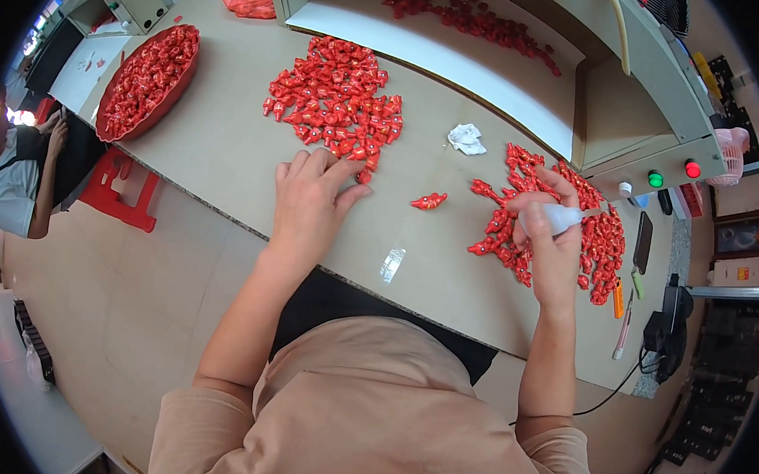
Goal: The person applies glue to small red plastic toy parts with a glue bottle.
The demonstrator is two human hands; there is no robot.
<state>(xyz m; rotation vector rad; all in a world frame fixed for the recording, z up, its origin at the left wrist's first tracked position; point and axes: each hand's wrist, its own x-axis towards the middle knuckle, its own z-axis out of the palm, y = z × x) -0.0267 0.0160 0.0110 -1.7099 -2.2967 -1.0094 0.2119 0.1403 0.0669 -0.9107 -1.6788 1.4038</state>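
Observation:
My left hand point(308, 200) is at the near edge of a pile of small red figurines point(340, 96), thumb and forefinger closed on one red figurine point(365, 174). My right hand point(553, 248) grips a white squeeze bottle point(556, 218), its thin tip pointing right, above a second heap of red figurines point(603, 255). One single red figurine point(429, 201) lies apart on the table between my hands. Part of the right heap is hidden behind the hand and bottle.
A crumpled white tissue point(466, 139) lies before an open-fronted cabinet point(631, 105) containing more red pieces. At left stands a full red basin point(150, 84). An orange cutter point(618, 298) and a dark flat object point(643, 243) lie at right. A person point(18, 176) sits far left.

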